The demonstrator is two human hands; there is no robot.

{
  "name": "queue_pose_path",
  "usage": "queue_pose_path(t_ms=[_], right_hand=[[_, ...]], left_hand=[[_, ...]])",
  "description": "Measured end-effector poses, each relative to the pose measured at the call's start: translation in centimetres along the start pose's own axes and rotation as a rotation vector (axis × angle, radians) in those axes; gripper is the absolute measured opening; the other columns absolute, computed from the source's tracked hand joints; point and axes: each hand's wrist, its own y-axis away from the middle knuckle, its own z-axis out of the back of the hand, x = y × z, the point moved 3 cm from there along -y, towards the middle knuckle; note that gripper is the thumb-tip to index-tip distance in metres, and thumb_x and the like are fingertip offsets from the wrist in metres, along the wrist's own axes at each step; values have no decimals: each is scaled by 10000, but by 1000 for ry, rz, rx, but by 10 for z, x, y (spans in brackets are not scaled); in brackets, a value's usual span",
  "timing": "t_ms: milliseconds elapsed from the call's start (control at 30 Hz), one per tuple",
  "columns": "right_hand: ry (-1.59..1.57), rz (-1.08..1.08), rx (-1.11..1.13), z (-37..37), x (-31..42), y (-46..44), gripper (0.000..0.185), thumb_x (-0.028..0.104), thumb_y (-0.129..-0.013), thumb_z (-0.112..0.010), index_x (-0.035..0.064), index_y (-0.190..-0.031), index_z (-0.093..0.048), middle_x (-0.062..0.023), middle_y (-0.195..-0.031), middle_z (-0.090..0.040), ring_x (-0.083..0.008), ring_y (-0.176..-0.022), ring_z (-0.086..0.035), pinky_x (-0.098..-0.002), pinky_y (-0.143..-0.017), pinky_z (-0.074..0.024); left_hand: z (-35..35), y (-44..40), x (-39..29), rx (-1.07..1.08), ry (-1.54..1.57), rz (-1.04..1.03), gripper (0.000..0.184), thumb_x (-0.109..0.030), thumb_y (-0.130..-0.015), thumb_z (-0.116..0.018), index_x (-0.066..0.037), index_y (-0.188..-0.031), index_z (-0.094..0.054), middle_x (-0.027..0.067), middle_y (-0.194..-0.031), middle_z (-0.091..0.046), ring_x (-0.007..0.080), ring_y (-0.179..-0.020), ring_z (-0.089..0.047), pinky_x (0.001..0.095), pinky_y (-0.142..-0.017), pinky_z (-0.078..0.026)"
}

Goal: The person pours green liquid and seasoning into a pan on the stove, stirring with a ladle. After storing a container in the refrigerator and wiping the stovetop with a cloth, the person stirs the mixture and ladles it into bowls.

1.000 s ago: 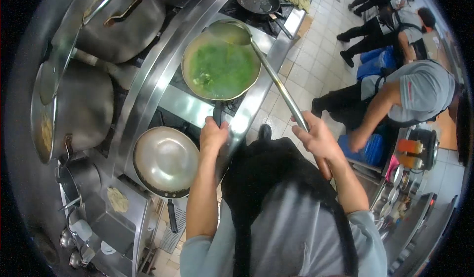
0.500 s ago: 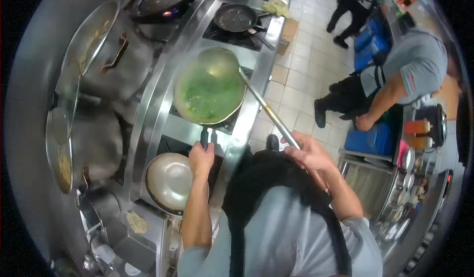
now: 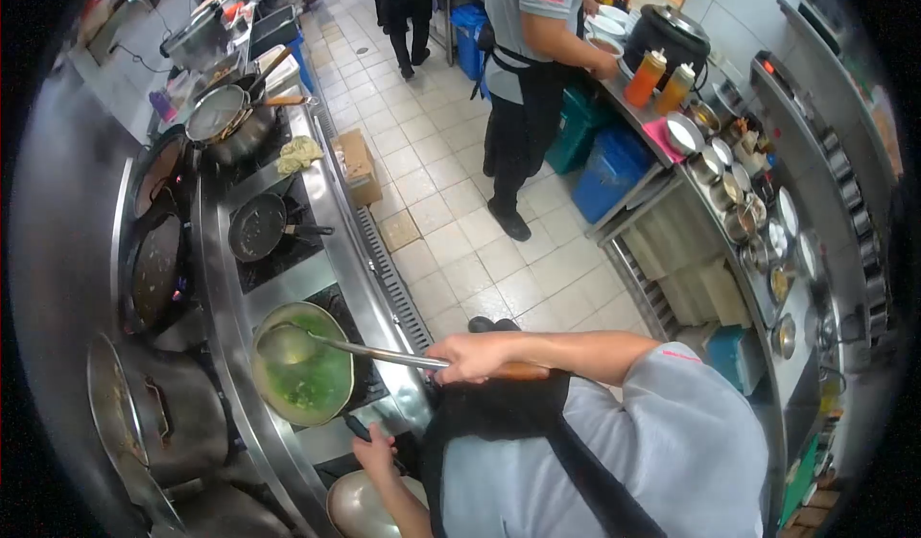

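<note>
My right hand [image 3: 470, 357] is closed around the long handle of a metal ladle [image 3: 289, 344], near its wooden end. The ladle's bowl is in the pan [image 3: 338, 402], over bright green food [image 3: 302, 383]. With fingers closed, my left hand [image 3: 375, 449] is at the pan's black handle [image 3: 358, 428]. Below that hand is a pale, rounded pan [image 3: 360, 504], partly hidden by my forearm.
A small black pan [image 3: 257, 228] sits farther up the stove. Large pots [image 3: 182, 413] stand at the left. One person [image 3: 537, 68] stands by the right counter, above blue bins [image 3: 614, 169]; another person [image 3: 407, 11] is farther back.
The view has swung toward the aisle and counter. My right forearm now reaches across from the right, and the ladle handle lies nearly level. The nearer person now stands with a hand at the counter.
</note>
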Motion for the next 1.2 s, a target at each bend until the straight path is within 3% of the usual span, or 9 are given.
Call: queue_pose_path(t_ms=[167,500,667,700,800,833,900,1033,1200], right_hand=[[77,10,-4,-8,7,0,213,158,-957,-604,-26,-1063,-592,-32,-661,-544,-131,-495,-550,-315,-445,-446],[212,-22,-23,-16,-1,-1,296,185,-948,-608,-69,-1099,-607,-72,-685,-593,-166,-502,-567,-338,-458,-462],[237,14,-44,-19,1,1,303,179,-941,-610,-68,-1116,-607,-76,-678,-599,-166,-510,-575,-340,-473,-470],[232,17,-45,-19,2,2,303,179,-941,-610,-68,-1116,-607,-76,-678,-599,-166,-510,-575,-340,-473,-470],[225,-6,-36,-20,1,5,302,184,-940,-608,-60,-1118,-604,-76,-687,-603,-164,-518,-578,-340,-485,-474],[225,-4,-40,-20,1,6,295,186,-943,-604,-56,-1112,-602,-75,-686,-600,-163,-521,-579,-341,-485,-473],[227,-2,-43,-20,2,7,288,188,-946,-599,-51,-1107,-599,-73,-685,-598,-162,-524,-580,-343,-485,-472],[238,-41,-58,-20,7,14,279,202,-955,-591,-39,-1097,-592,-69,-687,-587,-161,-536,-581,-342,-510,-482],[209,-77,-53,-20,5,12,313,230,-965,-592,-22,-1151,-577,-79,-768,-603,-160,-561,-578,-341,-539,-490]], left_hand=[[-10,-1,1,98,50,-13,432,-262,-953,-688,49,-1121,-440,138,-754,-623,208,-508,-634,330,-376,-473],[-15,-7,10,145,135,-45,386,-241,-954,-695,10,-1079,-430,123,-745,-621,211,-524,-636,338,-392,-481],[-15,19,-5,187,182,66,425,-135,-961,-678,-44,-1287,-420,89,-890,-622,160,-627,-643,288,-440,-487],[-15,26,-12,177,239,-9,365,-108,-919,-736,-28,-1092,-424,102,-786,-599,216,-594,-645,372,-520,-599],[-15,24,-5,184,265,-16,408,-96,-916,-736,-26,-1140,-402,102,-798,-598,216,-597,-647,376,-533,-608],[-16,22,-2,185,265,-14,408,-96,-916,-736,-26,-1140,-402,102,-798,-598,216,-597,-647,376,-533,-608],[-17,19,2,206,206,26,481,-132,-975,-657,-50,-1354,-373,97,-899,-626,161,-595,-636,295,-432,-468],[-16,24,1,203,258,23,470,-135,-940,-711,-32,-1252,-376,107,-851,-611,201,-583,-642,322,-459,-516],[-17,29,-4,194,213,28,453,-153,-957,-673,-41,-1300,-399,84,-855,-619,145,-589,-617,277,-435,-456]])
